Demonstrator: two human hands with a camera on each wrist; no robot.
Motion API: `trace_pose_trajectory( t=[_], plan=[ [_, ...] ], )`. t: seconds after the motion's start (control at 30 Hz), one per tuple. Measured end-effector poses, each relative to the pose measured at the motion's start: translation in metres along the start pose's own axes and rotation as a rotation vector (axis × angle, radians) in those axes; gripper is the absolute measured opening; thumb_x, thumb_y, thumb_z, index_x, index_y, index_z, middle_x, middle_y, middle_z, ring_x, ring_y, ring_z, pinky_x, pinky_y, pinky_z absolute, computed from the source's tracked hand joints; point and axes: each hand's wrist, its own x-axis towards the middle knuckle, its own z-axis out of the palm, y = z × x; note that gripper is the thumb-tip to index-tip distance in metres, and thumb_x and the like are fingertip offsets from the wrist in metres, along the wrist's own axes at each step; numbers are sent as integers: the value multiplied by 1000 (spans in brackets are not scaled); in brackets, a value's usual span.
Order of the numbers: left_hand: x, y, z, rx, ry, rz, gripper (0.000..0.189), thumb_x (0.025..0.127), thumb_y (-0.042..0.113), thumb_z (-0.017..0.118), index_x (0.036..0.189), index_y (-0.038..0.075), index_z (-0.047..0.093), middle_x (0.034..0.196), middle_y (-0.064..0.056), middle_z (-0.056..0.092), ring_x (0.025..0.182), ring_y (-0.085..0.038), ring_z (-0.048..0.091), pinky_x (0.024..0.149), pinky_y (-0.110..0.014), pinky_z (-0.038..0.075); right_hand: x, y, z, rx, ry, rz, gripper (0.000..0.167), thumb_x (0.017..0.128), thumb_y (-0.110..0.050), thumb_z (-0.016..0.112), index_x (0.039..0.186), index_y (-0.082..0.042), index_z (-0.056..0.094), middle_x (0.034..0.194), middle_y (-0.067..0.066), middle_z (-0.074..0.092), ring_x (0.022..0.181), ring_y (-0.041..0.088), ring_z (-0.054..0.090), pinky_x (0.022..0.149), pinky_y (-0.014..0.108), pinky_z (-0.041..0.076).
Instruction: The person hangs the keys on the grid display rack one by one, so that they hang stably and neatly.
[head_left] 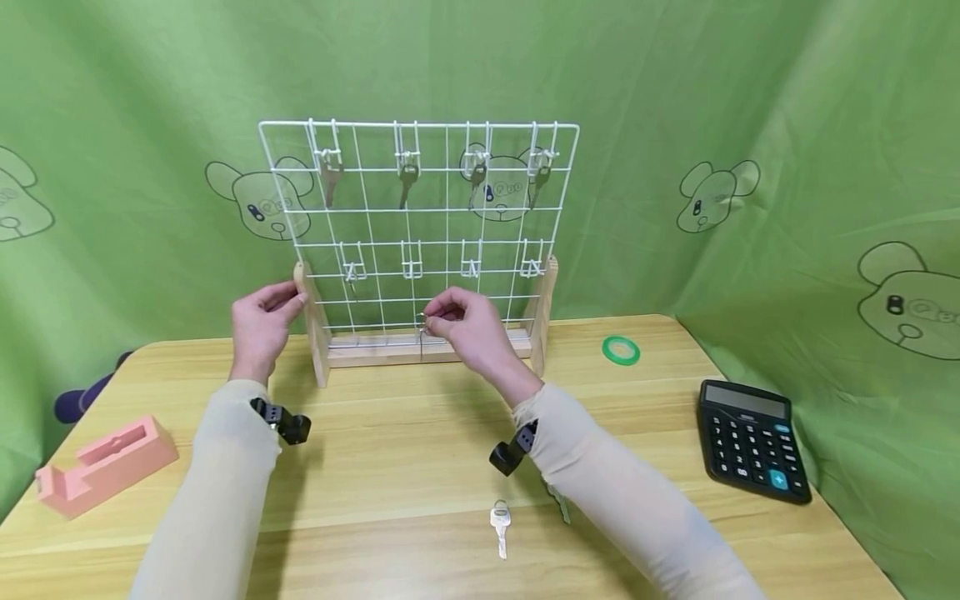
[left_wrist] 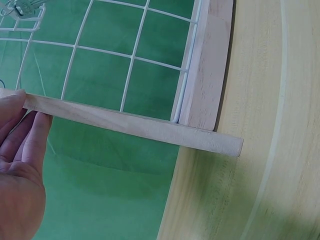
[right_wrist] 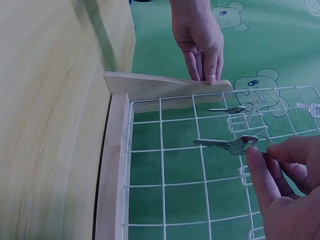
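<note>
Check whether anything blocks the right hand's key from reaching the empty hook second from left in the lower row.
Nothing visible does. The key in the right hand is below that hook, and the lower row's hanging key is off to the left.

Long cream sleeves (head_left: 222, 487), black wrist cameras (head_left: 287, 422)

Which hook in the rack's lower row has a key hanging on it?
The lower row's leftmost hook, nearest the left hand: it holds a key, while the other three hooks are bare.
</note>
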Motion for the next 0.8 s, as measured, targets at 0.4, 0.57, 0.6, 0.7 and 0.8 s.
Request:
trace_pose_trajectory(
  t=[0.4,0.57,0.6,0.7,0.8],
  plan=[
    [-1,0,0,-4,1,7,42,93,11,69,132,1,58,131,-19,59,116,-23,60,98,-26,50,9,-4,0,-9,46,-60,15,87,1,71,101,1,67,91,7,66,84,22,62,76,31,56],
    [0,-1,1,-13,8,10,41,93,10,70,131,1,59,130,-19,60,115,-22,60,98,-27,50,12,-8,1,12,44,-61,14,87,3,70,100,0,67,91,8,65,84,22,62,75,31,56],
    [0,-1,1,-13,10,11,41,92,10,70,131,1,59,130,-19,60,115,-22,60,98,-27,50,12,-9,1,17,44,-59,15,86,3,70,100,0,67,92,8,65,84,22,62,75,31,56],
    [1,-2,1,-10,12,14,41,92,11,70,130,1,59,130,-18,60,115,-22,61,98,-27,50,15,-12,1,35,50,-59,16,86,3,70,102,1,66,92,9,64,85,23,61,75,31,56],
    [1,-2,1,-7,10,18,41,92,11,70,131,1,59,130,-18,60,115,-22,60,98,-27,50,18,-14,2,37,65,-63,16,86,4,70,101,1,66,92,9,64,85,23,61,75,31,56]
  ],
)
